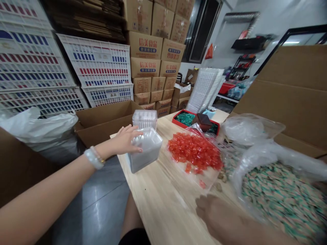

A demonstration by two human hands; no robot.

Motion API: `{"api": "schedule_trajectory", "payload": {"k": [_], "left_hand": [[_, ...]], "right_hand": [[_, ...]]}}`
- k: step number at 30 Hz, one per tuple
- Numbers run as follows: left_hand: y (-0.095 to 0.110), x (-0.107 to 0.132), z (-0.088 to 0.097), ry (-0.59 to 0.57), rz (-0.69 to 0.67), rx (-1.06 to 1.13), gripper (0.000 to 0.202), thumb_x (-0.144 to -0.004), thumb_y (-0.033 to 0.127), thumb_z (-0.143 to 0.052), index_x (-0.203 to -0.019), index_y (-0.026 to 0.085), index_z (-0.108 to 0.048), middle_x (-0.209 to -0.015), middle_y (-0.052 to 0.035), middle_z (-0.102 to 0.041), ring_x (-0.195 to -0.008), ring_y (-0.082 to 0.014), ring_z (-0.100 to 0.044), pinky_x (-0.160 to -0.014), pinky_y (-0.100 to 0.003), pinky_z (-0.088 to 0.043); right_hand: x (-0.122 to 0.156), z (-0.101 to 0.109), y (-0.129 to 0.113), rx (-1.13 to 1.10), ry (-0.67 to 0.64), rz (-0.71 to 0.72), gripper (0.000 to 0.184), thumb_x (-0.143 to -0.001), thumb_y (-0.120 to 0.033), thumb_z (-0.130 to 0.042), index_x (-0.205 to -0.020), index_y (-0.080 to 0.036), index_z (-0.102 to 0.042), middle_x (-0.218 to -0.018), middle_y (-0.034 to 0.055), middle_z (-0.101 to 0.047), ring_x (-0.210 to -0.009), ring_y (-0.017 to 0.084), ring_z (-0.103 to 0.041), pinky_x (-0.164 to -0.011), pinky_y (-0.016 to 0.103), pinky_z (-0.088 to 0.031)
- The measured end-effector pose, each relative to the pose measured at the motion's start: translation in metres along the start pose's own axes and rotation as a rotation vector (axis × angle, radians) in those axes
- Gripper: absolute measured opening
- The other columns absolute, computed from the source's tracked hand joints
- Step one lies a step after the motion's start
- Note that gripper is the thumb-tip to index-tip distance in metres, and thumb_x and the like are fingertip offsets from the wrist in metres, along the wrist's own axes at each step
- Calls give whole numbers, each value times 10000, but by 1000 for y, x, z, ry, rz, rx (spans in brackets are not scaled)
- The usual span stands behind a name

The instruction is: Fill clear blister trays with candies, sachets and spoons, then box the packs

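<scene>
My left hand (127, 139), with a pale bangle on the wrist, lies over the top of a stack of clear plastic boxes (144, 154) at the table's left edge. Its fingers are stretched out and apart, touching the stack. Behind it stands another clear stack (144, 118). My right hand (217, 214), smeared by motion, is low over the table at the lower right, and its fingers cannot be made out. Just beyond it, a heap of red translucent wrapped pieces (195, 151) lies on a plastic sheet. A bag of green and beige flat pieces (281, 197) is to its right.
The wooden table (163, 204) holds a red tray (178, 123) with green pieces and a dark brown box (202, 121). An open carton (107, 117) stands left of the table. White crates (99, 63) and stacked cartons (145, 46) line the back.
</scene>
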State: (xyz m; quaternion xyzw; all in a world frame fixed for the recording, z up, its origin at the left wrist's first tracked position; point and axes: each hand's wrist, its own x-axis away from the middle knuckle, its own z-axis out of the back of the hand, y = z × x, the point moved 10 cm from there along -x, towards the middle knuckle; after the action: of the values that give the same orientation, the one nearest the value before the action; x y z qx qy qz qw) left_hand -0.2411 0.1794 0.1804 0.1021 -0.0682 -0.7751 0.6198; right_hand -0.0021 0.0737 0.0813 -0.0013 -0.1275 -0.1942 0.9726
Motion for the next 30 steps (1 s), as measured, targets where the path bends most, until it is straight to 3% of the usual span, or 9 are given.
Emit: {"api": "schedule_trajectory", "payload": {"k": [2, 4, 9, 11, 14, 21, 26, 28, 30], "left_hand": [[-7, -8, -20, -80, -10, 7, 646, -598, 561, -547, -1158, 255, -446, -1250, -56, -423, -1157, -281, -339, -951, -421, -251], [-6, -13, -27, -92, -43, 36, 616, -625, 532, -538, -1172, 271, -425, -1212, -34, -460, -1114, -249, -390, -931, -373, -282], [-7, -10, -23, -46, -37, 66, 569, -645, 484, -543, -1167, 292, -423, -1192, -14, -468, -1107, -230, -386, -923, -345, -285], [-7, -9, -23, -45, -42, 83, 571, -644, 472, -550, -1170, 290, -420, -1193, -15, -467, -1108, -227, -385, -925, -340, -281], [-9, -10, -26, -43, -49, 97, 582, -640, 464, -554, -1175, 280, -416, -1198, -23, -461, -1113, -231, -379, -927, -341, -274], [-7, -7, -26, -1, 21, 74, 574, -622, 383, -559, -1160, 245, -411, -1153, -46, -477, -1088, -246, -394, -917, -372, -297], [1, -5, -44, -25, 66, 39, 163, -661, 267, -495, -787, 224, -588, -1235, -49, -395, -1188, -312, -270, -952, -535, -182], [2, -6, -48, -37, 92, 34, 126, -670, 229, -473, -701, 200, -592, -1301, -45, -319, -1237, -335, -160, -953, -572, -135], [9, -4, -37, 22, 92, -1, 121, -671, 196, -464, -675, 174, -583, -1314, -59, -306, -1251, -336, -113, -963, -577, -99]], "right_hand": [[10, -30, -3, -78, -84, -50, 85, -706, -135, -482, -706, -144, -566, -695, 57, -564, -659, 154, -505, -610, 266, -344], [-9, -19, 6, -137, -57, -96, 77, -726, -184, -500, -727, -149, -568, -725, 56, -570, -676, 156, -517, -613, 260, -352], [-121, 103, 42, -104, 354, -59, 187, -827, -245, -409, -840, -154, -572, -837, 75, -569, -775, 162, -506, -663, 265, -348], [-158, 124, 47, -49, 408, 27, 191, -826, -240, -420, -818, -150, -589, -817, 72, -575, -778, 162, -501, -660, 265, -339], [-185, 122, 49, 11, 361, 110, 203, -814, -221, -441, -724, -139, -604, -753, 62, -583, -724, 151, -507, -619, 254, -328], [-189, 113, 46, 47, 195, 143, 177, -782, -131, -443, -730, -132, -612, -765, 50, -596, -667, 126, -531, -531, 225, -310], [-197, 105, 32, 236, 116, 129, 179, -719, -46, -450, -780, -115, -603, -745, 72, -583, -613, 143, -543, -478, 237, -306], [-199, 109, 26, 275, 108, 161, 189, -739, -51, -426, -805, -104, -596, -756, 84, -582, -644, 168, -548, -504, 253, -337], [-192, 126, 25, 286, 184, 170, 208, -774, -65, -388, -848, -100, -579, -792, 96, -577, -704, 198, -545, -562, 287, -369]]}}
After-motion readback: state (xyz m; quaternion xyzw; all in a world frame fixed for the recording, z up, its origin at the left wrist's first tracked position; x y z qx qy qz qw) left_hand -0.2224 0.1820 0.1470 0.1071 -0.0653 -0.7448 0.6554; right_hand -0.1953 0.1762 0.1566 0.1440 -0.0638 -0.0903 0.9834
